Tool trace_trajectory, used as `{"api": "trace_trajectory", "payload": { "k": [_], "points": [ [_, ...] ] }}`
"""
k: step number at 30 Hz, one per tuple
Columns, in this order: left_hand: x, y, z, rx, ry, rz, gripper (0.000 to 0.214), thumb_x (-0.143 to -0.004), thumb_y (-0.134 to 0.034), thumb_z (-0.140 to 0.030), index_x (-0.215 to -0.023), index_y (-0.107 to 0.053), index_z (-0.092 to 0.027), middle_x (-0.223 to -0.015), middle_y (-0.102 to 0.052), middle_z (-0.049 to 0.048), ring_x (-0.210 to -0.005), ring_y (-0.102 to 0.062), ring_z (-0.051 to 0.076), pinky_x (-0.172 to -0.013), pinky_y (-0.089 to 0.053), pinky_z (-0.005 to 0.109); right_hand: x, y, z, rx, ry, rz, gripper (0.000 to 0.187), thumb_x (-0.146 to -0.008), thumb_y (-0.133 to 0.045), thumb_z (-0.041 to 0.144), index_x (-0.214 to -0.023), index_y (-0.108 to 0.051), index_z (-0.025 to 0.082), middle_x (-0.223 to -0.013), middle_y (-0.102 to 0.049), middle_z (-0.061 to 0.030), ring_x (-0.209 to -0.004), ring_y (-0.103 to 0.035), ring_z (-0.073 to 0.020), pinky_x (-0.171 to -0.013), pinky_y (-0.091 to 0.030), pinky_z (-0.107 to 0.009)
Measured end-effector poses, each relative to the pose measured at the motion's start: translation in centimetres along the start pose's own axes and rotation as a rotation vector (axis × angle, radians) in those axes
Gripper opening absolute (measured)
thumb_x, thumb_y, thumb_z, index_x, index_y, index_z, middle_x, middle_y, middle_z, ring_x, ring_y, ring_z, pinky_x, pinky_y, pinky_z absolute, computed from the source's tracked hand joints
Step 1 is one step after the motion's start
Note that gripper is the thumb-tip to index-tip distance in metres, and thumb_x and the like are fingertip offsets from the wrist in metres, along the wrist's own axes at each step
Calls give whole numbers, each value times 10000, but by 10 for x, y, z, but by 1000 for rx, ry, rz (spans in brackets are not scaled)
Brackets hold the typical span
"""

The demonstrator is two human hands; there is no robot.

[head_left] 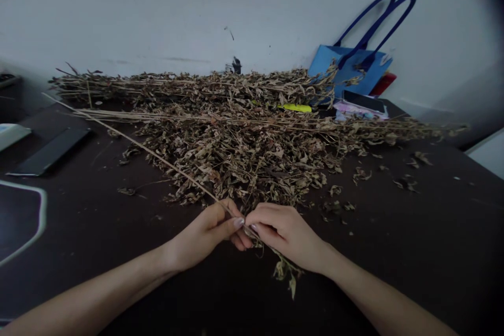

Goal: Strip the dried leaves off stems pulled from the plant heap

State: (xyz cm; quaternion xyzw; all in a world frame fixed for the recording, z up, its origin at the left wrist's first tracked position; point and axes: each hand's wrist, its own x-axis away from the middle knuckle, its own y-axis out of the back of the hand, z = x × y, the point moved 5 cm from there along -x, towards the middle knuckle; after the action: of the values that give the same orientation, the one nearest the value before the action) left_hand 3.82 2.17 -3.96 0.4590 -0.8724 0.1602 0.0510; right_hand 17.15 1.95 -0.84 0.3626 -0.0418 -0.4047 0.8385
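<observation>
My left hand [210, 231] and my right hand [285, 233] meet near the front of a dark table [413, 231], both pinched on one long dry stalk [157, 156]. The bare stalk runs from my fingers up and left across the table. Its leafy end [287, 273] hangs below my right hand with a few dried leaves on it. Just beyond my hands lies a big heap of dried leaves [244, 152], with bundles of dry stems [129, 84] along the back by the wall.
A blue bag with long handles [354, 63] stands at the back right beside a phone [364, 101] and papers. A yellow-green object [295, 107] lies among the stems. A dark flat slab [49, 151] and a white-edged mat [19, 220] sit at the left.
</observation>
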Motion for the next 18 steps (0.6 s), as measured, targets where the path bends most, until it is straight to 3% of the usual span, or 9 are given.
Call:
{"api": "trace_trajectory", "payload": {
  "k": [6, 12, 18],
  "points": [
    [-4, 0, 4, -8, 3, 12, 159, -867, -544, -267, -808, -483, -132, -755, -686, 80, -698, -642, 145, -669, -507, 269, 1, -4, 0, 291, 117, 123, 235, -924, -375, 167, -815, -584, 167, -751, -511, -16, -690, -450, -112, -629, -372, -216],
    [-4, 1, 2, -47, -6, -1, 176, -874, -527, -294, -810, -496, -133, -672, -675, 56, -596, -614, 123, -594, -488, 245, 0, 0, -6, 100, 64, 81, 190, -907, -404, 114, -978, -569, 176, -870, -567, -12, -777, -513, -89, -716, -401, -198],
    [-2, 2, 0, -98, 4, -17, 201, -878, -510, -324, -820, -487, -133, -588, -616, 9, -499, -549, 102, -501, -435, 215, 1, 2, -3, 96, 59, 39, 197, -906, -408, 131, -963, -591, 178, -819, -576, -10, -730, -519, -92, -687, -413, -201]
  ]
}}
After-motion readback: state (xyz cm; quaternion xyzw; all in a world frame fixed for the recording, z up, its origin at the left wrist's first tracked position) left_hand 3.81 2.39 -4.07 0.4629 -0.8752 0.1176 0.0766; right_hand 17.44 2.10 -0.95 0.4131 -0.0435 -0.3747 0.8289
